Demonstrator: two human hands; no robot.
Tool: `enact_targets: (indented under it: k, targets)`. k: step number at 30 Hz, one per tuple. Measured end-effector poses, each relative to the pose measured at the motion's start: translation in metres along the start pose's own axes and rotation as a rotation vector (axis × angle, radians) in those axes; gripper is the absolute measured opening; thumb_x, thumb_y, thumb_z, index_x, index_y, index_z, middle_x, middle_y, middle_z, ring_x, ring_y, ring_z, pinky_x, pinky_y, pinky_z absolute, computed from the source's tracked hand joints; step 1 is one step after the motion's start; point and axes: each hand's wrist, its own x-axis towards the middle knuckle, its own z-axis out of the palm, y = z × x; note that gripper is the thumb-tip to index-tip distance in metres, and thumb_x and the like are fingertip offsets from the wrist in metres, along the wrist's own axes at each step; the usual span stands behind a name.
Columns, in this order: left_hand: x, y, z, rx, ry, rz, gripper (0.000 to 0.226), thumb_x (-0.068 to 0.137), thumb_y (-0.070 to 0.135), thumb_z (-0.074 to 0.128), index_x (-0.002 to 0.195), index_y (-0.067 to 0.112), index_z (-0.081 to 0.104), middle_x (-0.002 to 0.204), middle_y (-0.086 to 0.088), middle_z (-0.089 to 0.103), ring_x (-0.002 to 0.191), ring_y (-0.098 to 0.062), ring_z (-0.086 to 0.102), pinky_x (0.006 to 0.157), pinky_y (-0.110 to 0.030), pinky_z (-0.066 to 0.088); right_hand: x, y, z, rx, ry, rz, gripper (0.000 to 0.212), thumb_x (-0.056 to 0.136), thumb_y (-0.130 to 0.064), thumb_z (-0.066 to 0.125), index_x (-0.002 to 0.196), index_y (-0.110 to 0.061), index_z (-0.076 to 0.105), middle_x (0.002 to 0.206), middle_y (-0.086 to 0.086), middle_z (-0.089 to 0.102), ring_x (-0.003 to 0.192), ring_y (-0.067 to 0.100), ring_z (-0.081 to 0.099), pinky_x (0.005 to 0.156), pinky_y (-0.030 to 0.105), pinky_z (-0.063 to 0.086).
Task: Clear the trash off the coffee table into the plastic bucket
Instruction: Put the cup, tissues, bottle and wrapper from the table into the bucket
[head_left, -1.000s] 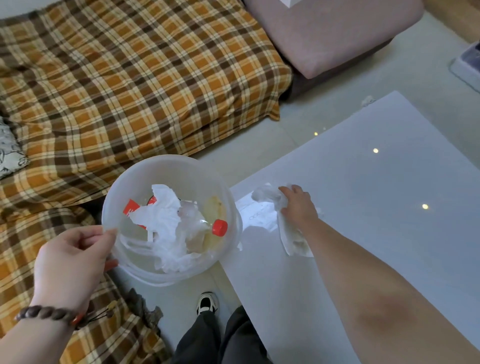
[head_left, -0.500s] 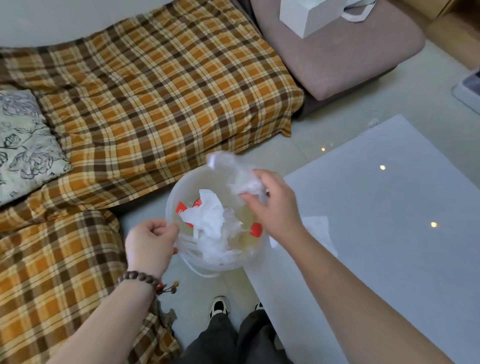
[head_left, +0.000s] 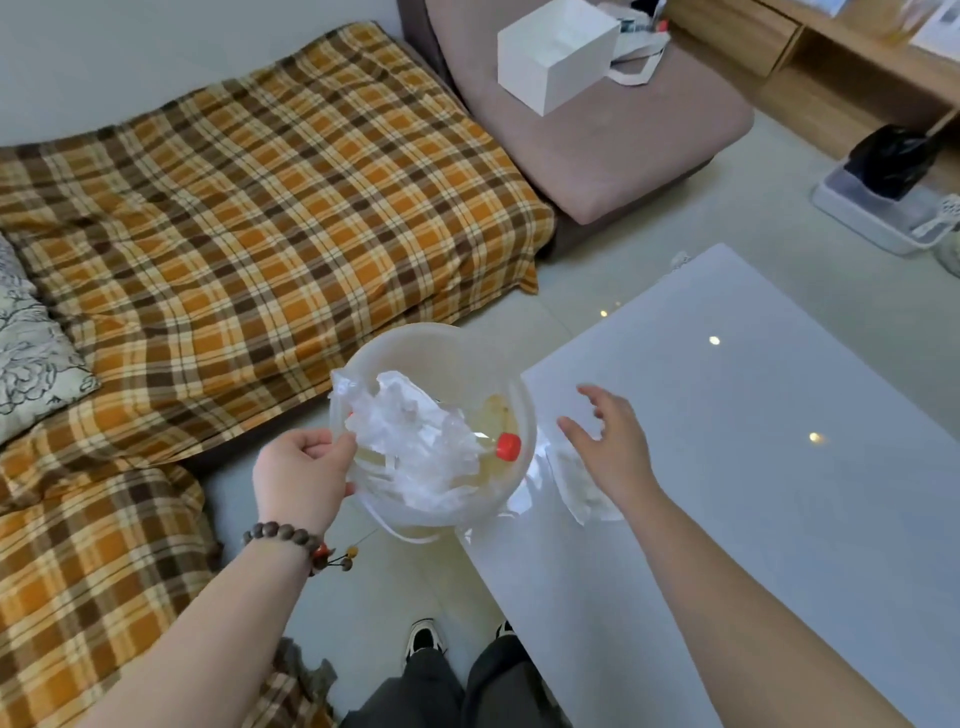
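A clear plastic bucket hangs beside the near-left corner of the white coffee table. My left hand grips the bucket's near-left rim. Inside lie crumpled white tissues and a bottle with a red cap. My right hand hovers with fingers spread over the table corner, holding nothing. A flat piece of white paper lies on the table under that hand, partly hidden by it.
A plaid-covered sofa fills the left, with a patterned cushion. A brown ottoman carries a white box. A white tray with a black bag sits on the floor at far right. My shoes stand below.
My right hand lifted a crumpled tissue off the table, carried it over the bucket and let it go inside; it now hovers open above the table corner. The bucket stayed in my left hand.
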Motion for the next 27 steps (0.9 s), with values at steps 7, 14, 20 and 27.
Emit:
enact_targets:
  k: [7, 14, 20, 27]
  targets:
    - [0.017, -0.011, 0.011, 0.088, 0.050, 0.042, 0.012, 0.086, 0.025, 0.071, 0.089, 0.014, 0.069, 0.077, -0.018, 0.070, 0.075, -0.021, 0.071, 0.051, -0.022, 0.054, 0.003, 0.137, 0.038, -0.483, -0.242, 0.210, 0.066, 0.079, -0.035, 0.069, 0.138, -0.028, 0.040, 0.148, 0.005, 0.029, 0.128, 0.030, 0.034, 0.096, 0.037, 0.042]
    - [0.016, -0.018, 0.016, 0.110, 0.086, 0.086, 0.010, 0.085, 0.029, 0.071, 0.078, 0.024, 0.066, 0.065, 0.002, 0.068, 0.064, -0.015, 0.068, 0.036, -0.009, 0.043, 0.005, 0.162, 0.076, -0.595, -0.168, 0.200, 0.020, 0.087, -0.011, 0.052, 0.105, -0.013, 0.061, 0.112, 0.010, 0.056, 0.103, 0.030, 0.049, 0.069, 0.030, 0.042]
    - [0.014, -0.020, 0.006, 0.071, 0.063, 0.045, 0.010, 0.087, 0.024, 0.070, 0.089, 0.014, 0.069, 0.082, -0.020, 0.071, 0.074, -0.020, 0.070, 0.051, -0.022, 0.053, 0.013, 0.059, 0.043, -0.117, 0.094, 0.090, 0.013, 0.087, -0.009, 0.056, 0.089, -0.010, 0.069, 0.087, 0.004, 0.065, 0.082, 0.022, 0.061, 0.070, 0.027, 0.046]
    - [-0.002, 0.006, -0.011, 0.041, 0.006, 0.035, 0.018, 0.089, 0.017, 0.067, 0.100, 0.003, 0.069, 0.062, -0.008, 0.052, 0.066, -0.019, 0.062, 0.059, -0.028, 0.057, 0.003, -0.116, 0.005, 0.097, 0.091, -0.397, 0.015, 0.079, -0.012, 0.062, 0.089, -0.021, 0.069, 0.086, -0.006, 0.064, 0.078, 0.004, 0.056, 0.068, 0.011, 0.043]
